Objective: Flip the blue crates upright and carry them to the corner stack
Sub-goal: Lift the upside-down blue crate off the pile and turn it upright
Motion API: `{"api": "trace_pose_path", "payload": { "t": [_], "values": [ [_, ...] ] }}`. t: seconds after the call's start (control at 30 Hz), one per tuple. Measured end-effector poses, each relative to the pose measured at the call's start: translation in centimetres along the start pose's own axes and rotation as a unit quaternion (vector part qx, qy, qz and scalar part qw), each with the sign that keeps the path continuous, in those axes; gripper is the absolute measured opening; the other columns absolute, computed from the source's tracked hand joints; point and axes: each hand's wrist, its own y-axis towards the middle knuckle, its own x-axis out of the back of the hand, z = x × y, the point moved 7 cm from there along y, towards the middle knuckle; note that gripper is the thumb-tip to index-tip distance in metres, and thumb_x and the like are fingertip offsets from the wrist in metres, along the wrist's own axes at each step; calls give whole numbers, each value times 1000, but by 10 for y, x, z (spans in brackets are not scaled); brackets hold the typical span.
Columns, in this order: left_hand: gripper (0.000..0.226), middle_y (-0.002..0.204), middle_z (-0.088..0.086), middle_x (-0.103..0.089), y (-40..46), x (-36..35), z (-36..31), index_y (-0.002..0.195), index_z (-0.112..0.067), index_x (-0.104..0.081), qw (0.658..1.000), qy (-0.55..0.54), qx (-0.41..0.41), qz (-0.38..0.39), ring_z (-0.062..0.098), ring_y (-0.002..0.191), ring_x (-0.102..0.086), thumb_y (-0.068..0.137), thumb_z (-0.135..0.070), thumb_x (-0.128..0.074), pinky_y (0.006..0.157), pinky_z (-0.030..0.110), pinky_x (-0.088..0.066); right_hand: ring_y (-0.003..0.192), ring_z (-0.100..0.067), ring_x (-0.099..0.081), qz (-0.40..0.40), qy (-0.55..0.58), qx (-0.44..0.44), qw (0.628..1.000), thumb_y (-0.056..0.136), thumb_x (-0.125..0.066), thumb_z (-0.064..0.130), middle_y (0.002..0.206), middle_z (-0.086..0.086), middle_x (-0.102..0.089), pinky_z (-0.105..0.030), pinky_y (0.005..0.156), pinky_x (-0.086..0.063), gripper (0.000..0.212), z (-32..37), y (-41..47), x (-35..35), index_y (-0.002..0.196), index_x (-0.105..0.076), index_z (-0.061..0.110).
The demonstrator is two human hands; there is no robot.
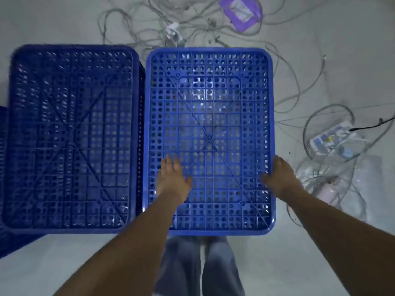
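Two blue perforated crates lie side by side on the pale floor, both showing their ribbed undersides. The darker crate [70, 135] is on the left; the brighter crate [210, 103] is straight in front of me. My left hand [173, 178] rests flat on the brighter crate's underside near its left edge, fingers spread. My right hand [280, 176] curls over that crate's right edge, thumb on top. A sliver of another blue crate [2, 146] shows at the far left edge.
Grey cables [295, 82] tangle on the floor beyond and to the right of the crates. A purple pouch [241, 11] lies at the top, a white power strip [332, 138] and clear plastic bags at right. My legs [201, 265] stand just behind the brighter crate.
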Motion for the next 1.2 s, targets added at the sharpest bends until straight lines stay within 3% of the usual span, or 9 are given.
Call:
{"api": "trace_pose_path", "payload": {
  "t": [0.17, 0.37, 0.5, 0.67, 0.77, 0.87, 1.0, 1.13, 1.2],
  "values": [
    [72, 164, 5, 4, 23, -30, 0, 155, -13, -2, 998, -9, 20, -66, 20, 152, 3, 99, -45, -33, 120, 38, -25, 94, -27, -48, -36, 126, -42, 990, 96, -47, 27, 124, -21, -51, -32, 74, -36, 49, -11, 48, 4, 136, -37, -1],
    [69, 164, 4, 0, 25, -36, 1, 155, -15, -7, 995, 5, 28, -94, 20, 152, -6, 98, -44, -34, 99, 42, -49, 97, -35, -58, -53, 313, -101, 943, 93, -52, 36, 115, -16, -58, -46, 85, -51, 37, -20, 76, -14, 119, -46, 10],
    [68, 164, 1, -4, 22, -30, 0, 154, -18, -14, 994, -15, 50, -98, 17, 151, -10, 97, -45, -37, 97, 42, -51, 93, -30, -55, -53, 311, -99, 944, 94, -54, 33, 105, -12, -56, -46, 88, -49, 40, -31, 77, -9, 120, -55, 3],
    [77, 164, 4, 8, 18, -18, -10, 154, -18, -8, 988, -96, 111, -51, 22, 152, 3, 94, -55, -38, 97, 39, -48, 78, -27, -53, -61, 266, -48, 961, 91, -60, 28, 89, -16, -57, -41, 72, -47, 40, -21, 58, 10, 103, -57, -11],
    [77, 163, 7, 8, 13, -5, -9, 154, -18, -13, 972, -193, 127, -48, 29, 150, -13, 93, -58, -38, 97, 46, -50, 63, -25, -47, -132, 224, 26, 965, 86, -65, 25, 71, -17, -52, -33, 57, -40, 40, 2, 18, 33, 81, -54, -13],
    [73, 164, 4, -5, -1, 11, -16, 153, -18, -19, 948, -294, 111, -59, 27, 145, -28, 94, -55, -40, 104, 44, -44, 47, -16, -30, -229, 221, 89, 944, 80, -69, 19, 51, -4, -36, -23, 47, -26, 40, 27, -31, 62, 57, -39, 6],
    [65, 159, -4, -27, -33, 31, -60, 151, -23, -27, 894, -446, 16, -38, 20, 145, -30, 95, -50, -44, 117, 40, -28, 46, -13, -19, -258, 239, 135, 926, 80, -71, 18, 49, 4, -24, -25, 46, -18, 54, 67, -80, 82, 56, -23, 23],
    [69, 150, -4, -42, -54, 55, -105, 143, -23, -43, 843, -536, -39, -1, 19, 138, -40, 85, -59, -48, 116, 43, -32, 43, -12, -22, -266, 176, 143, 937, 80, -72, 27, 49, 6, -25, -24, 43, -15, 48, 96, -91, 73, 59, -30, 18],
    [86, 143, 1, -51, -54, 59, -121, 136, -19, -51, 844, -532, -51, 33, 20, 131, -49, 70, -73, -56, 111, 47, -38, 44, -23, -40, -262, 161, 143, 941, 78, -72, 26, 50, 0, -41, -27, 42, -18, 34, 104, -88, 62, 64, -45, 11]
  ]
}}
